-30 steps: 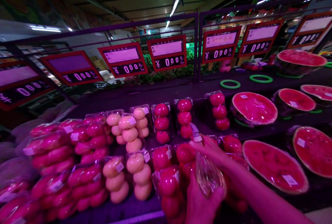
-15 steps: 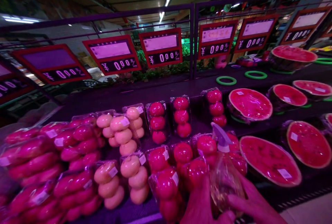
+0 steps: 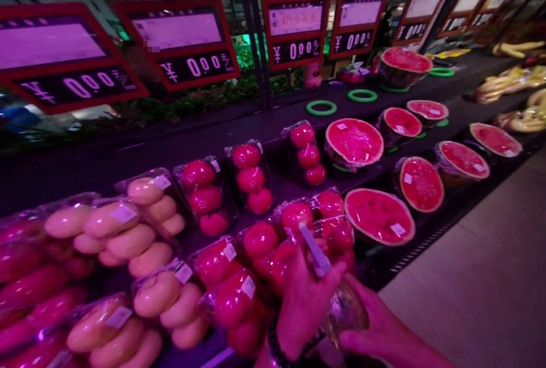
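A clear spray bottle (image 3: 343,314) with a pale purple spray head (image 3: 314,251) is held low in front of me, tilted to the left. My left hand (image 3: 305,300), with a dark beaded bracelet at the wrist, is closed around the bottle's upper part near the spray head. Lower down, my right hand (image 3: 377,322) wraps the bottle's body from the right. Just beyond the bottle are plastic-wrapped packs of red round fruit (image 3: 294,217) with white labels. Some fingers are hidden behind the bottle.
Wrapped pale round fruit (image 3: 128,237) fills the left of the dark shelf (image 3: 170,135). Cut watermelon halves (image 3: 379,217) under film stand to the right, with green rings (image 3: 321,108) behind and bananas (image 3: 505,83) farther off. Price signs (image 3: 296,29) hang above. Floor (image 3: 473,265) shows at right.
The view has turned right, bringing bananas and floor into sight. The spray bottle has tipped from nearly upright to leaning left, and my left hand has come up toward its spray head.
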### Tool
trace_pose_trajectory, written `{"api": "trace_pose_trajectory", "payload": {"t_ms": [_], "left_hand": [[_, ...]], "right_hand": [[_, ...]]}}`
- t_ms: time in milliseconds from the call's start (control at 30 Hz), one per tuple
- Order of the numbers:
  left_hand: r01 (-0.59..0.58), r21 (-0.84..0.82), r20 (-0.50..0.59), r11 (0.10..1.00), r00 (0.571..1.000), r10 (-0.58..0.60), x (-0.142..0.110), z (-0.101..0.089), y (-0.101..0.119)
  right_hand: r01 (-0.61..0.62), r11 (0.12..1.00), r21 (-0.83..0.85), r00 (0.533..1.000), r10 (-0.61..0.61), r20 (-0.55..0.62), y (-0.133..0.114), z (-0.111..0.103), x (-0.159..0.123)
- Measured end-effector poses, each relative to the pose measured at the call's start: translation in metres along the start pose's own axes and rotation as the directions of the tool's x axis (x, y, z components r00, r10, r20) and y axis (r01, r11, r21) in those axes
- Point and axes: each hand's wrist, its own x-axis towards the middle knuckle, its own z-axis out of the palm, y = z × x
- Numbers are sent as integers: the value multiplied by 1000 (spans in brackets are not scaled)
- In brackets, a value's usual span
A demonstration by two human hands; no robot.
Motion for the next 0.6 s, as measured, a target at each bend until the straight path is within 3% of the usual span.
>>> {"api": "trace_pose_trajectory", "payload": {"t_ms": [133, 300, 433, 600], "left_hand": [[8, 64, -6, 998, 1000, -7, -6, 45, -10], [58, 127, 178, 990, 981, -80, -14, 110, -21], [93, 153, 315, 984, 939, -138, -15, 149, -23], [34, 185, 294, 982, 952, -88, -19, 193, -30]], "right_hand": [[14, 994, 111, 999, -9, -38, 16, -23, -23], [-25, 974, 223, 996, 44, -77, 44, -64, -71], [-9, 968, 250, 998, 26, -64, 39, -103, -106], [-30, 971, 236, 994, 53, -92, 28, -141, -129]]}}
